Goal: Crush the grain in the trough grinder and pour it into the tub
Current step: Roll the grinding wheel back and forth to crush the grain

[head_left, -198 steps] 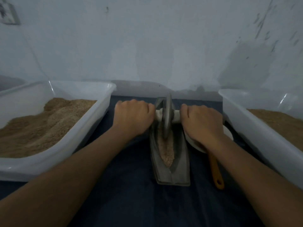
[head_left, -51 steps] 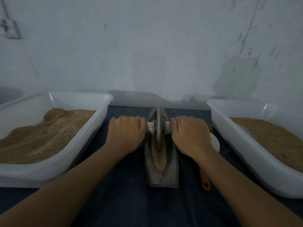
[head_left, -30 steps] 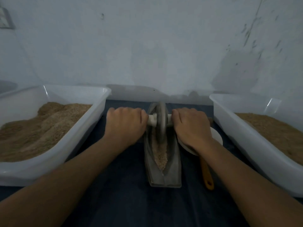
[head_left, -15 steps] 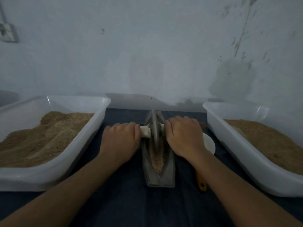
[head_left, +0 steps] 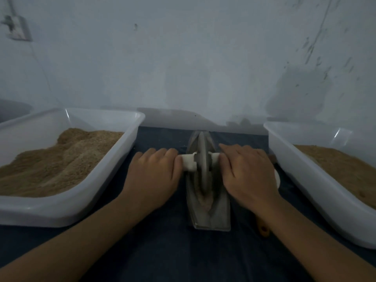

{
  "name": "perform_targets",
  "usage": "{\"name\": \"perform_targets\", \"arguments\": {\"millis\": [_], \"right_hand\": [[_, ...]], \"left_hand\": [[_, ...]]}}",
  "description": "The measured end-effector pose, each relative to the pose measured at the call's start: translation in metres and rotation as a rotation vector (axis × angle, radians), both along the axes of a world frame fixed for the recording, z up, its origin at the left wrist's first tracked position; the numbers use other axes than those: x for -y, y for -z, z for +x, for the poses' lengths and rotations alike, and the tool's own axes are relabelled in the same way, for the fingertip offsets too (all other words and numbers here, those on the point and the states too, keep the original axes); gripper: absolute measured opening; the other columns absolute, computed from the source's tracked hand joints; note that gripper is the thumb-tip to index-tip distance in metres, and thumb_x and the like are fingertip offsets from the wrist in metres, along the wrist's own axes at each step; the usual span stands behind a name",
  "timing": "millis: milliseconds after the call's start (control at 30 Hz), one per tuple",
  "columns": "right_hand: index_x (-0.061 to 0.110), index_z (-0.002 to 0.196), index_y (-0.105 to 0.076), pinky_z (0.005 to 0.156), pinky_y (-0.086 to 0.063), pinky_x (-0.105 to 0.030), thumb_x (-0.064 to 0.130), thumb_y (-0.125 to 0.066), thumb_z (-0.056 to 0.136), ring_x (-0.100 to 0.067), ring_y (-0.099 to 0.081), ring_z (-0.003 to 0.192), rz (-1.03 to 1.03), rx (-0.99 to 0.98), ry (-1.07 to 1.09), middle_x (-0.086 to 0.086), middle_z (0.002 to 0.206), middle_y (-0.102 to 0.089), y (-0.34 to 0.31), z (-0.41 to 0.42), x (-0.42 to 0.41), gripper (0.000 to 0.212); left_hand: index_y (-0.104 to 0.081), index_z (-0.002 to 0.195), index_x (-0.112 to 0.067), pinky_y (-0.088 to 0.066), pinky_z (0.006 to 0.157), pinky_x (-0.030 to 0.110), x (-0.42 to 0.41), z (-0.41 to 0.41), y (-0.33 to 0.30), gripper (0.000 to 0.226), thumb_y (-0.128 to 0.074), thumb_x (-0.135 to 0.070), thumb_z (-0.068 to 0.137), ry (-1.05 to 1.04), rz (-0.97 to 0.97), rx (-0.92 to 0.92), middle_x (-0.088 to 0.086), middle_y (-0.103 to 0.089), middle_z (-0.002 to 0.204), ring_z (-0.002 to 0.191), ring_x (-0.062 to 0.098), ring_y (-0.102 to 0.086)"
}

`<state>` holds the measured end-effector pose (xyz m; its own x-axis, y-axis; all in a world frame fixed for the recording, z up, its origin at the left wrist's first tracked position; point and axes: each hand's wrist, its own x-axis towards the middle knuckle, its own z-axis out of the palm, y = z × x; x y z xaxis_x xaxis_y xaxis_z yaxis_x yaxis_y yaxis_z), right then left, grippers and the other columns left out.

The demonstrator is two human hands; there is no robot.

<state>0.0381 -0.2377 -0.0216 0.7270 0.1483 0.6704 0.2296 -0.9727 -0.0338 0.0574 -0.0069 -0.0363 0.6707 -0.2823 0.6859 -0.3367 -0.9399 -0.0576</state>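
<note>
Two white tubs sit on the dark cloth, a left tub and a right tub, each holding a heap of tan meal, and between them lies one grey trough grinder with a single disc wheel standing upright in its groove on a white axle. The left hand and the right hand each have fingers curled over an axle end, and a thin streak of pale crushed grain lies in the trough; an orange handle shows beside the right forearm
</note>
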Motion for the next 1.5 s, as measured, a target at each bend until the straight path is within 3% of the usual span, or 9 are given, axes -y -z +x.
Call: {"name": "perform_targets", "arguments": {"millis": [133,300,433,533,700,1067,1200,1367,1500], "right_hand": [[0.022,0.083,-0.061,0.071,-0.031,-0.037,0.042,-0.021,0.104,-0.025,-0.058,0.076,-0.003,-0.081,0.085,0.004,0.078,-0.058,-0.005,0.041,0.001,0.049],[0.019,0.067,-0.049,0.071,-0.048,-0.043,0.032,-0.030,0.108,-0.033,-0.058,0.070,0.005,-0.169,0.121,-0.003,0.068,-0.057,-0.017,0.078,0.001,0.047],[0.018,0.059,-0.047,0.058,-0.034,-0.033,0.037,-0.029,0.106,-0.029,-0.055,0.063,-0.004,-0.184,0.152,-0.001,0.058,-0.049,-0.024,0.085,-0.003,0.054],[0.019,0.058,-0.048,0.067,-0.037,-0.036,0.041,-0.024,0.104,-0.028,-0.055,0.065,-0.078,-0.102,0.177,0.000,0.061,-0.053,-0.025,0.071,-0.013,0.056],[0.023,0.078,-0.047,0.080,-0.037,-0.042,0.040,-0.023,0.108,-0.027,-0.053,0.084,-0.041,-0.099,0.117,0.002,0.082,-0.052,-0.009,0.041,-0.002,0.042],[0.034,0.084,-0.034,0.071,-0.021,-0.034,0.047,-0.022,0.107,-0.014,-0.032,0.074,-0.014,-0.032,0.026,0.014,0.079,-0.033,0.013,-0.007,0.015,0.029],[0.033,0.080,-0.034,0.069,-0.026,-0.036,0.050,-0.020,0.107,-0.013,-0.034,0.069,-0.022,-0.050,0.045,0.014,0.074,-0.034,0.010,0.009,0.014,0.034],[0.029,0.071,-0.045,0.066,-0.033,-0.037,0.057,-0.008,0.099,-0.016,-0.046,0.063,0.018,-0.202,0.066,0.010,0.067,-0.048,-0.004,0.056,0.014,0.054],[0.027,0.065,-0.057,0.060,-0.030,-0.035,0.058,-0.014,0.102,-0.011,-0.044,0.061,0.117,-0.323,0.128,0.009,0.068,-0.051,-0.011,0.088,0.018,0.065]], "left_hand": [[-0.043,0.079,-0.025,-0.021,0.058,0.032,0.012,0.039,-0.011,0.029,-0.023,-0.032,0.099,-0.090,0.172,0.021,-0.004,-0.046,0.071,0.059,0.019,-0.035],[-0.046,0.083,-0.019,-0.034,0.064,0.034,0.028,0.084,-0.028,0.034,-0.018,-0.030,0.100,-0.152,0.125,-0.119,-0.002,-0.044,0.073,0.066,0.020,-0.045],[-0.050,0.084,-0.016,-0.032,0.060,0.032,0.025,0.090,-0.026,0.039,-0.019,-0.034,0.100,-0.127,0.129,-0.139,-0.002,-0.043,0.072,0.061,0.019,-0.039],[-0.046,0.086,-0.021,-0.025,0.055,0.031,0.013,0.073,-0.012,0.027,-0.032,-0.034,0.105,-0.100,0.091,-0.127,-0.001,-0.047,0.076,0.061,0.022,-0.039],[-0.041,0.077,-0.027,-0.028,0.059,0.033,0.016,0.033,-0.012,0.037,-0.017,-0.041,0.101,-0.104,0.074,-0.006,-0.007,-0.049,0.070,0.060,0.020,-0.038],[-0.038,0.077,-0.029,-0.026,0.064,0.037,0.014,-0.007,-0.012,0.035,-0.027,-0.043,0.106,-0.044,0.031,0.116,-0.007,-0.045,0.068,0.065,0.018,-0.032],[-0.040,0.070,-0.028,-0.025,0.064,0.036,0.014,0.017,-0.014,0.041,-0.026,-0.045,0.104,-0.030,0.016,0.057,-0.009,-0.047,0.066,0.062,0.017,-0.036],[-0.046,0.074,-0.023,-0.029,0.064,0.034,0.028,0.056,-0.027,0.054,0.002,-0.040,0.090,-0.132,0.163,-0.052,-0.006,-0.049,0.071,0.063,0.021,-0.042],[-0.055,0.082,-0.019,-0.038,0.068,0.031,0.036,0.078,-0.038,0.047,-0.010,-0.031,0.093,-0.131,0.200,-0.114,-0.002,-0.045,0.071,0.065,0.020,-0.046]]}}
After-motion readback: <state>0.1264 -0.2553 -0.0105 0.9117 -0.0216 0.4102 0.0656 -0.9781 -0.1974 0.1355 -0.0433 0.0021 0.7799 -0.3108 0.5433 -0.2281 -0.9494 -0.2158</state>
